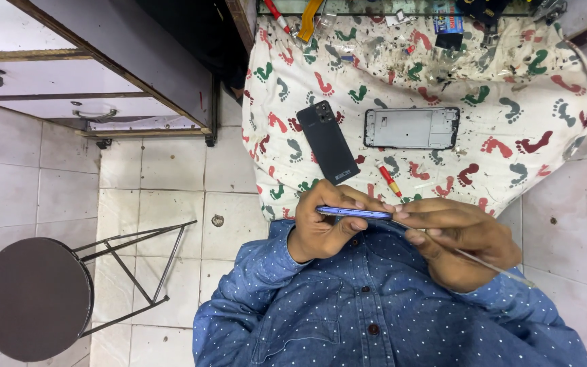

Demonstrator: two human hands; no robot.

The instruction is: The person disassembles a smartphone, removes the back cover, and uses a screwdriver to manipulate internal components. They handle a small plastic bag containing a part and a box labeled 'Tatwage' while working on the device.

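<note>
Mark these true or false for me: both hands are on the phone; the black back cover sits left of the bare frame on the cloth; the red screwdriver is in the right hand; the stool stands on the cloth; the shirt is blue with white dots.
1. Both hands are on the phone. True: the left hand grips it edge-on, and the right hand touches its other end.
2. The black back cover sits left of the bare frame. True.
3. The red screwdriver is in the right hand. False: it lies on the cloth; the right hand holds a thin pale tool.
4. The stool stands on the cloth. False: it stands on the tiled floor.
5. The shirt is blue with white dots. True.
</note>
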